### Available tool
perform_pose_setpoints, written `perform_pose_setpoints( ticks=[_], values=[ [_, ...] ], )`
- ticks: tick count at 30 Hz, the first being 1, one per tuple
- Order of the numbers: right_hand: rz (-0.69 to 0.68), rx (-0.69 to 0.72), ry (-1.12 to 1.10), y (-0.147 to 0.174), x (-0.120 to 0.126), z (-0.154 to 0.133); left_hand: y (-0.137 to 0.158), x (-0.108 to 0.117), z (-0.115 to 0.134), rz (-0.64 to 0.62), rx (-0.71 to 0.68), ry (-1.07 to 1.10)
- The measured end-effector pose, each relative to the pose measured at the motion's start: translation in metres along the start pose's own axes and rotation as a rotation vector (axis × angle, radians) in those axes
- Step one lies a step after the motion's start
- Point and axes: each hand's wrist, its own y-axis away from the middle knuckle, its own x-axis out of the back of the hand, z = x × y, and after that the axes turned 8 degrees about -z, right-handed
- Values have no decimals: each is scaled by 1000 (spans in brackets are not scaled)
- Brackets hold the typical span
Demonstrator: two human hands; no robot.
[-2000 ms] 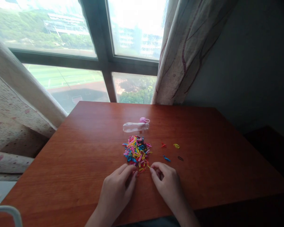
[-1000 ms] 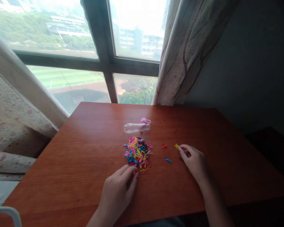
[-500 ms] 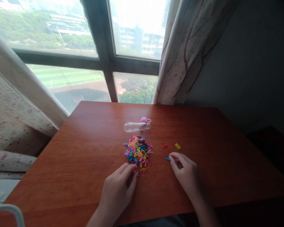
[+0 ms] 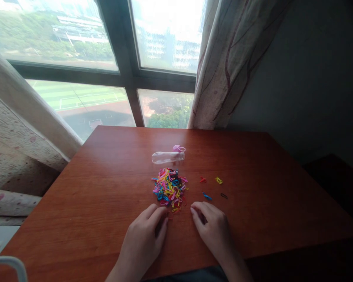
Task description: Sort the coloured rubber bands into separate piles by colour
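A heap of small coloured rubber bands [image 4: 168, 188] lies in the middle of the brown table, pink, yellow, blue, red and black mixed. My left hand [image 4: 144, 237] rests at its near left edge, thumb and fingertips close together beside a few loose bands; anything between them is too small to make out. To the right of the heap's near edge is my right hand [image 4: 211, 227], thumb and forefinger pinched, their contents hidden. Beyond it lie separate little groups: red bands [image 4: 203, 179], yellow bands [image 4: 219, 180], blue bands [image 4: 206, 196] and a black band [image 4: 224, 195].
Behind the heap a clear bottle [image 4: 166, 158] lies on its side, a pink cap with a loop [image 4: 179, 148] just past it. The table [image 4: 106, 188] reaches to a window with curtains [image 4: 220, 66]. A white curved rail [image 4: 14, 261] shows at lower left.
My right hand has moved left and nearer to me, away from the blue bands, uncovering them and the black band. The left hand stays by the heap. The whole view has shifted slightly.
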Motion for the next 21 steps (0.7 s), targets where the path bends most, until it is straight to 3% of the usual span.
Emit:
perform_pose_setpoints(
  ticks=[8,15,21],
  values=[
    [-17,14,34,-1,2,-2,0,-1,-2,45,-27,-63],
    [-47,8,50,3,-2,-6,-1,1,2,116,-54,7],
    [-98,29,84,10,-7,-17,-43,14,32,103,-135,-41]
  ],
)
